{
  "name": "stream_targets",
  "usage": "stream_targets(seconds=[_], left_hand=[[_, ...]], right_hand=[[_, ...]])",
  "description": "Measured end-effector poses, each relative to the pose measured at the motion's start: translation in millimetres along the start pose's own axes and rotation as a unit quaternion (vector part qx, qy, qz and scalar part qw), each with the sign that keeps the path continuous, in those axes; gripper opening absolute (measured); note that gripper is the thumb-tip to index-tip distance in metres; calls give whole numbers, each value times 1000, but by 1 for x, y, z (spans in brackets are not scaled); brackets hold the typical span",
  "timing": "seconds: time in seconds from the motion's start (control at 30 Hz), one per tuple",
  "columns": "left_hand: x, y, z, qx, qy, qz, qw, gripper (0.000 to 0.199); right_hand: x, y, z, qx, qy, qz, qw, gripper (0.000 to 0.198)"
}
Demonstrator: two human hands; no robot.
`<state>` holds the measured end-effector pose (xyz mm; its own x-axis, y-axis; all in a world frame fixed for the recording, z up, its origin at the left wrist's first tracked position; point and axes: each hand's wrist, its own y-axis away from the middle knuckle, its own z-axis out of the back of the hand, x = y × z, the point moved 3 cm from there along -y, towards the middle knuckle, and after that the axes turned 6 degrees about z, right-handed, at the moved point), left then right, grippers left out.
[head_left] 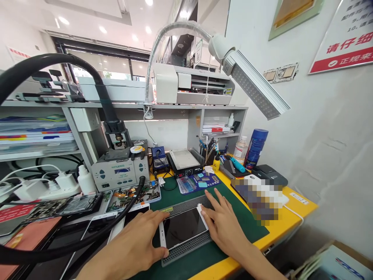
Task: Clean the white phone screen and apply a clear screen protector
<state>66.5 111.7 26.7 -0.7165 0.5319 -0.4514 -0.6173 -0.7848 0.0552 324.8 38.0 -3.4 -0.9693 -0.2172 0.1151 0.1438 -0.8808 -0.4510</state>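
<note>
A smartphone with a white frame and dark screen lies face up on a grey perforated pad. My left hand spans its left end, thumb at the near corner and fingertips at the far corner. Over the right end, my right hand has its fingers spread and stretched forward; its thumb rests on a narrow white strip there. Whether that strip is the phone's bezel or a separate piece, I cannot tell. Beneath the pad is a green mat.
A thick black hose curves across the left side over several phones. Behind stand a grey soldering station, a tray of circuit boards and a flat hot plate. A lamp hangs above. Bottles and tools line the right.
</note>
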Motion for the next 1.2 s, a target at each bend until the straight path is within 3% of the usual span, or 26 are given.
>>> stream_targets(seconds=[0.13, 0.37, 0.53, 0.63, 0.83, 1.07, 1.2], left_hand=[[-1, 1, 0, 4, 2, 2, 1000, 70], [-6, 1, 3, 10, -20, 3, 1000, 76], [-12, 1, 7, 6, -24, -23, 999, 70], [-10, 0, 7, 12, -18, -20, 1000, 72], [-8, 1, 8, 14, -13, -7, 1000, 79], [-11, 2, 10, 13, -16, -6, 1000, 73], [-9, 1, 10, 5, -25, -8, 1000, 75]], right_hand=[[13, 2, 2, -20, 13, 14, 1000, 35], [57, -13, -6, 25, -34, 9, 999, 38], [101, -25, -17, 64, -104, 81, 989, 39], [95, -30, -15, 76, -113, 86, 987, 38], [67, -31, -7, 66, -64, 24, 995, 38], [97, -40, -18, 96, -117, 77, 986, 38], [94, -41, -12, 124, -145, 100, 977, 37]])
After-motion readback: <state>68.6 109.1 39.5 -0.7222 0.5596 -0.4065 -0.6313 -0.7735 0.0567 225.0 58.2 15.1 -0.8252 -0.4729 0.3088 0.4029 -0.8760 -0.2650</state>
